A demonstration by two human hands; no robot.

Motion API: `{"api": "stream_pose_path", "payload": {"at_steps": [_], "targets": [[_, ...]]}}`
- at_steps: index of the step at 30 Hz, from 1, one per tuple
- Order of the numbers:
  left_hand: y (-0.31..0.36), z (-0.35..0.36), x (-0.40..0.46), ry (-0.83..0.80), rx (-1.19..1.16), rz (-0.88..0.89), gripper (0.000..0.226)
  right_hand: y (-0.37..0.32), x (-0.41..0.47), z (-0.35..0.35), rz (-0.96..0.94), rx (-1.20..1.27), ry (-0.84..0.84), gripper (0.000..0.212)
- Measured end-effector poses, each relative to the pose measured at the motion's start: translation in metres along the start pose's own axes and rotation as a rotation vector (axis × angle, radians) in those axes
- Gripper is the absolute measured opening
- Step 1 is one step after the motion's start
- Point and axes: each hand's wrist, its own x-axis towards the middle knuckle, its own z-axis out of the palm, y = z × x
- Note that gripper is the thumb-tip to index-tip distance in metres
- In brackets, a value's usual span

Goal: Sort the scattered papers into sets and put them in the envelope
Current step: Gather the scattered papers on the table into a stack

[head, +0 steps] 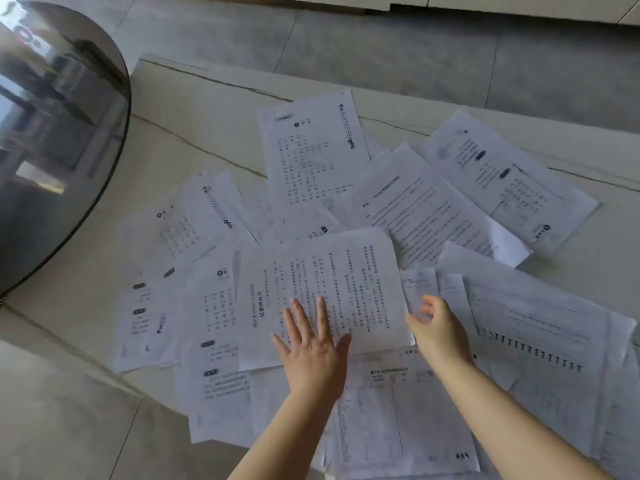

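Your left hand (313, 355) lay flat, fingers straight and spread, pressing on the lower edge of a text sheet (325, 292) covered in vertical lines of print. Your right hand (438, 332) sat at that sheet's right edge with its fingers curled; whether it actually pinched the edge I could not tell. Both bare forearms reached in from the bottom of the view.

Around that sheet the scattered papers (311, 154) fanned out and overlapped one another: worksheets with dark round badges to the left and above, another page of dense text (426, 209) up to the right, and a page of tables (401, 420) under your right forearm. A sheet with a row of small dark marks (533, 337) lay at the far right.

The papers rested on a pale marble-look surface (194, 112) with thin dark veins. Beyond it ran grey floor tiles (381, 46) up to a light cabinet base (485, 5). A dark, glossy, rounded tabletop (59, 133) filled the left side, showing reflections.
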Motion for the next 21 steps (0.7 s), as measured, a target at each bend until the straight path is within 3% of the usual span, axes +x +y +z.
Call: {"api": "stream_pose_path", "payload": {"at_steps": [3,5,9,11,16,21], "targets": [[-0.001,0.009,0.003,-0.001,0.055,0.085,0.074,0.005,0.003,0.003,0.056,0.092,-0.027,0.049],[-0.009,0.021,-0.002,0.107,0.112,0.240,0.080,0.005,0.004,-0.001,0.063,0.054,-0.028,0.048],[-0.034,0.040,-0.014,0.156,0.252,0.487,0.127,-0.004,0.008,-0.015,-0.010,0.018,0.060,0.044],[-0.045,0.042,-0.019,0.148,0.286,0.585,0.134,-0.009,0.011,-0.018,-0.074,-0.041,0.077,0.044],[-0.059,0.045,-0.026,0.115,0.365,0.681,0.102,-0.016,0.020,-0.018,-0.319,-0.264,0.072,0.067],[-0.046,0.030,-0.032,0.009,0.271,0.622,0.068,-0.014,0.023,-0.008,-0.352,-0.603,-0.043,0.082]]}}
